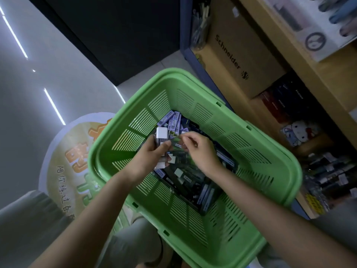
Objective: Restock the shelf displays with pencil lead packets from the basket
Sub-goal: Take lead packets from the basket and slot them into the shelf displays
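**Both hands in the basket, shelf to your right**

Head view: the green basket (193,82) sits on the floor against the wooden shelf (316,78), where a cardboard box (237,60) and dark stock crowd the lower bays. A round floor sticker (71,157) shows past the basket's left wall. The pencil lead packets (193,182) lie flat on the basket bottom, pointing every which way. Your left hand (152,153) grips a packet stack (161,137), its long axis running away from you, white ends up. Your right hand (199,149) has curled fingers, its fingertips pinching a top packet (176,145); blur hides how.
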